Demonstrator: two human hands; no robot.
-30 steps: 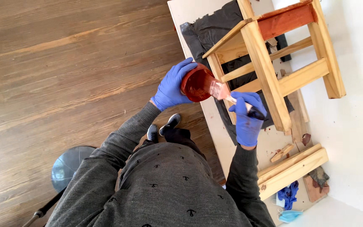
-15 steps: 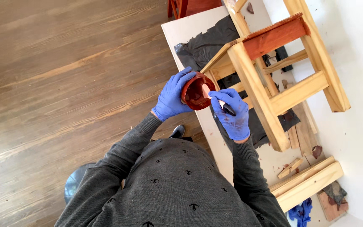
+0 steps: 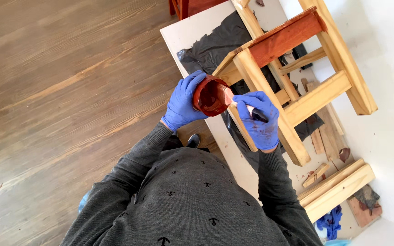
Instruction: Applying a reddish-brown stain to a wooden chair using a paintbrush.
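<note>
My left hand (image 3: pixel 184 101), in a blue glove, grips a small round cup (image 3: pixel 210 96) stained dark red inside. My right hand (image 3: pixel 260 119), also in a blue glove, holds a paintbrush (image 3: pixel 245 107) whose bristle end dips into the cup's mouth. Both hands hover over the near edge of a white table (image 3: pixel 192 32). Just beyond them stands a pale wooden stool frame (image 3: pixel 297 98) on black plastic sheeting (image 3: pixel 217 43); one of its upper rails (image 3: pixel 283 40) is painted reddish-brown, the other parts are bare wood.
Loose wooden slats (image 3: pixel 338 191) and small offcuts lie on the table to the right. A crumpled blue glove (image 3: pixel 330 222) rests near its corner. A reddish wooden piece (image 3: pixel 192 5) shows at the top edge. Wood plank floor (image 3: pixel 60 91) spreads to the left.
The view has shifted, so the stool and table sit lower and more to the right. The brush tip has moved from beside the cup into its mouth. Both hands keep their grips.
</note>
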